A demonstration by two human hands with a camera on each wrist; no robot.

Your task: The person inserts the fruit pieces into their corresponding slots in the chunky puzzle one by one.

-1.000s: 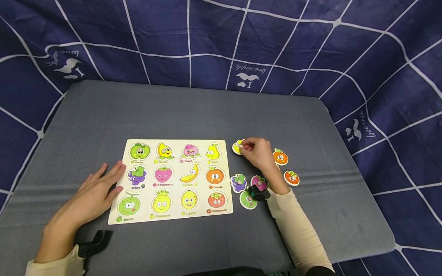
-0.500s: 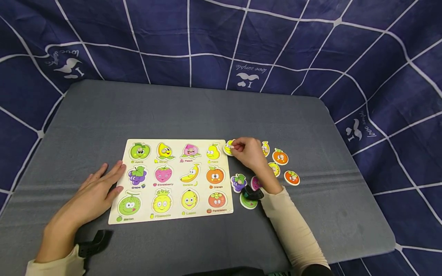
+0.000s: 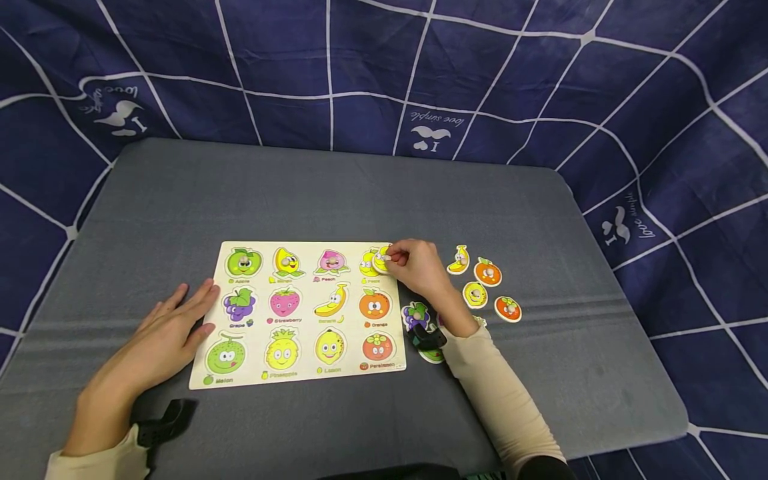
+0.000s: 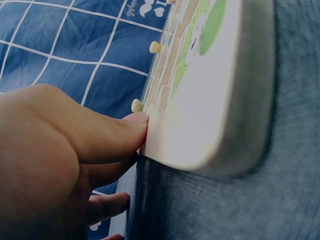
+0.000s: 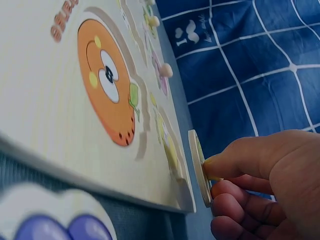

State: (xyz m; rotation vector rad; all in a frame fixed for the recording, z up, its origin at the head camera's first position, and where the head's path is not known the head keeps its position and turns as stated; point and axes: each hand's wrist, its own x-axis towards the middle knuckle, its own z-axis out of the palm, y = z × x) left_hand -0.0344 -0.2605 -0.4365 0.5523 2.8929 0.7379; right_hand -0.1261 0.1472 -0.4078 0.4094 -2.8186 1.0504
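A wooden fruit puzzle board (image 3: 303, 380) lies flat on the grey table. My left hand (image 3: 165, 337) rests at its left edge, fingers extended; in the left wrist view, the thumb (image 4: 112, 132) touches the board's edge. My right hand (image 3: 420, 267) pinches a small knob on a yellow puzzle piece (image 3: 380, 260). That piece is over the right part of the pear picture (image 3: 369, 263) in the board's top right corner. In the right wrist view, the held piece (image 5: 199, 167) appears edge-on, tilted and apart from the board. Knobbed apple (image 3: 243, 263), lemon-yellow (image 3: 287, 263) and peach (image 3: 331, 263) pieces sit in the top row.
Right of the board lie loose banana (image 3: 459, 260), orange (image 3: 487, 273), round yellow (image 3: 475, 295) and persimmon (image 3: 508, 309) pieces. Grape (image 3: 415, 315) and green (image 3: 432, 356) pieces lie near the right wrist, partly covered. A blue checked cloth (image 3: 372, 67) hangs behind the table.
My right hand has carried the yellow piece leftward from the table beside the board to over the pear picture. The banana and round yellow pieces came into view. My left hand has stayed put.
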